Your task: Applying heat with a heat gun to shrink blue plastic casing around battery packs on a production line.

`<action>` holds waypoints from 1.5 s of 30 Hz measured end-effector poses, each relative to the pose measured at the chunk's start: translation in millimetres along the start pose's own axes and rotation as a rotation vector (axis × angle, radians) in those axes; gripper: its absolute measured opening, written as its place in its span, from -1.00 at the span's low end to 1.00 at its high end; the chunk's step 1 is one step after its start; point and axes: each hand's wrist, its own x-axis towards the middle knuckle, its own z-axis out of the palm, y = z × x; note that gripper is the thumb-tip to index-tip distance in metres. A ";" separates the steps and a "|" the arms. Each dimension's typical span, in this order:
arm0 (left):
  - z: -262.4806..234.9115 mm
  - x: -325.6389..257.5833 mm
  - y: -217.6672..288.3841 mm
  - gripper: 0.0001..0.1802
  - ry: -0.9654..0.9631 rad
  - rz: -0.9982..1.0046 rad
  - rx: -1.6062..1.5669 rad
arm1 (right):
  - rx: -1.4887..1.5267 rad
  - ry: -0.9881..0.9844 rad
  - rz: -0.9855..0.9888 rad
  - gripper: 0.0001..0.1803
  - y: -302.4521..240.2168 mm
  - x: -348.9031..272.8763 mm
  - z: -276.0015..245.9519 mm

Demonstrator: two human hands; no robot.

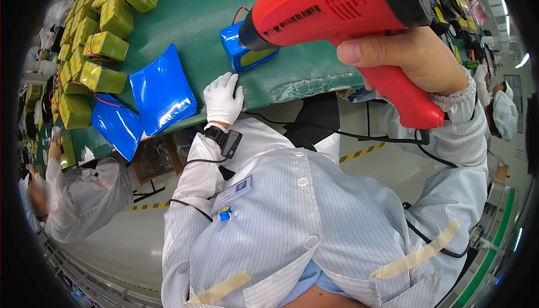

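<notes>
1 red heat gun (331,13); 1 blue-wrapped pack (256,58) and 2 piles of blue film (161,92) by the near edge of the tabletop (193,19). 10+ yellow packs (103,77) toward its left edge, overlapping, exact count unclear. 2 beige tape strips (418,253) on the coat (359,195).

One wide fisheye, the left of a head-worn pair, staring steeply down! The striped coat (353,195) sits close up at six o'clock; the green surface (193,10) sweeps from ten to twelve; the red heat gun (325,10) looms large at one, near the lens; and farther off, toward the curving rim, a co-worker (92,207) at eight, another (505,114) at three.
</notes>
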 end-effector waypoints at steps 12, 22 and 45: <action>2.3 -1.5 -1.9 -0.61 -0.005 0.002 0.021 | -0.049 0.095 0.071 -0.51 -9.0 2.3 8.9; 1.1 2.0 -0.8 -0.44 0.098 -0.122 -0.117 | -0.041 0.139 0.056 -0.52 -3.2 0.7 4.7; -74.8 69.3 48.2 -0.37 0.148 0.030 0.236 | 0.037 0.165 0.120 -0.52 24.1 -24.3 -29.4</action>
